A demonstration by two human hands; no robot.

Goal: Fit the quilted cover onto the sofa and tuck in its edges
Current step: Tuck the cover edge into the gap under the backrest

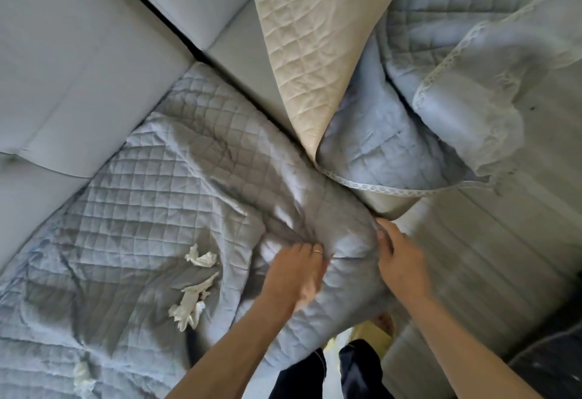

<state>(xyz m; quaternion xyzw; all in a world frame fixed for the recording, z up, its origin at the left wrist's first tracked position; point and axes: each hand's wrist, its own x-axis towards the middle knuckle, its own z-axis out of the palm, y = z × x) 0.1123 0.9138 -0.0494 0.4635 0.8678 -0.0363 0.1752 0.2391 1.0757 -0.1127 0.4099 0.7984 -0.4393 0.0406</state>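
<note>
- The left grip point(296, 268) bunches the quilted cover point(151, 184) in curled fingers; the right grip point(401, 260), just beside it, pinches the same raised fold.
- The cover spreads leftward from the grips over the sofa point(78, 52) seat.
- Crumpled white scraps point(195, 291) lie left of the grips.
- Its cream underside point(302, 36) rises beyond.

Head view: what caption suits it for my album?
Left hand and right hand grip the grey quilted cover on the sofa, cream underside upturned.

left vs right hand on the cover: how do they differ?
The left hand wears a ring; the right hand shows none. The left hand clutches a fold on top of the quilted cover; the right hand grips the outer edge of that bunch. Both hold the same bunched part of the cover, close together.
</note>
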